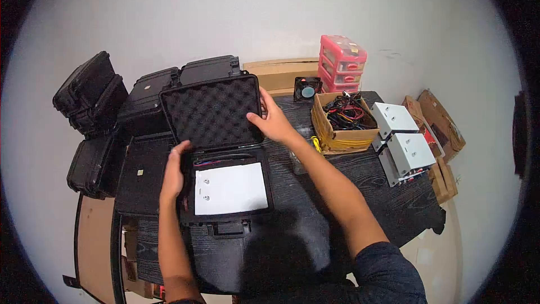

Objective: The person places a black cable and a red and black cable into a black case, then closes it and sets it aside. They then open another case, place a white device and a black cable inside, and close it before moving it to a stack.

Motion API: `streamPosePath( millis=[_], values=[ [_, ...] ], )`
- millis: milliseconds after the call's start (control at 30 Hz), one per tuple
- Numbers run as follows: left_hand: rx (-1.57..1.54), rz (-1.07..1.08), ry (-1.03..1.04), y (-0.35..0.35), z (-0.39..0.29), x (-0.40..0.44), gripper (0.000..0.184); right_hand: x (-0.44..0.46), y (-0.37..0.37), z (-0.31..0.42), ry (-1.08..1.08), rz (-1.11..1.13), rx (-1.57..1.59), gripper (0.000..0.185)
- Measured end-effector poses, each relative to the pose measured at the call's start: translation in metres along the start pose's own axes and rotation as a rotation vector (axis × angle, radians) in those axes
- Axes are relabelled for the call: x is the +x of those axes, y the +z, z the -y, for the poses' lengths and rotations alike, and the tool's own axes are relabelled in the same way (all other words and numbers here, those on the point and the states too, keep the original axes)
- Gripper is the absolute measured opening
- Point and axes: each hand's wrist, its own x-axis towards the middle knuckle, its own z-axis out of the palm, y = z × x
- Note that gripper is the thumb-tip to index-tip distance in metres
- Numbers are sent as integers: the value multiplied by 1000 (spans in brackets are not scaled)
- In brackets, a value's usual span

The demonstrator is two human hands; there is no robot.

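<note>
A black hard-shell case (pixel 270 191) stands with its lid raised on the table. Grey-black egg-crate foam lines the lid (pixel 211 112). In the base lies a white box-shaped device (pixel 232 188) with two small metal fittings, and dark and coloured cables run along its back edge. My right hand (pixel 273 118) grips the lid's right edge, thumb on the foam side and fingers behind. At the case's left side is my left hand (pixel 173 171), its fingers stretched upward near the lid's lower left corner. Whether it touches the case I cannot tell.
More black cases (pixel 93 95) are stacked at the left. Behind stand a small fan (pixel 307 88) and a pink drawer unit (pixel 341 62). A cardboard box (pixel 351 138) of cables sits right of the case. Further right are white devices (pixel 412 151) and cardboard (pixel 441 121).
</note>
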Motion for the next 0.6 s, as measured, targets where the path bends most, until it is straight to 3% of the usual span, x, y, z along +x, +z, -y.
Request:
streamPosePath(
  millis=[67, 133, 167, 267, 367, 467, 533, 600],
  values=[
    [-91, -189, -161, -7, -23, -7, 62, -5, -1, 20, 4, -14, -85, 79],
    [-120, -248, -81, -24, -36, -9, 62, -15, -1, 54, 70, 23, -105, 68],
    [-146, -301, -40, -29, -45, -11, 64, -21, 3, 62, -27, -13, -28, 58],
    [-278, -402, 83, -54, -59, -14, 73, -41, 5, 99, -175, 49, -205, 49],
    [-196, -376, 84, -66, -92, -29, 86, -66, 2, 124, -326, 251, -278, 56],
    [-211, -94, 65, -75, -106, -47, 91, -102, -1, 132, -384, 504, -378, 61],
    [-83, 35, 21, -57, -123, -58, 87, -125, -4, 136, -275, 691, -595, 77],
    [49, 208, 135, -43, -122, -63, 74, -140, -3, 131, -177, 841, -746, 96]
  ],
)
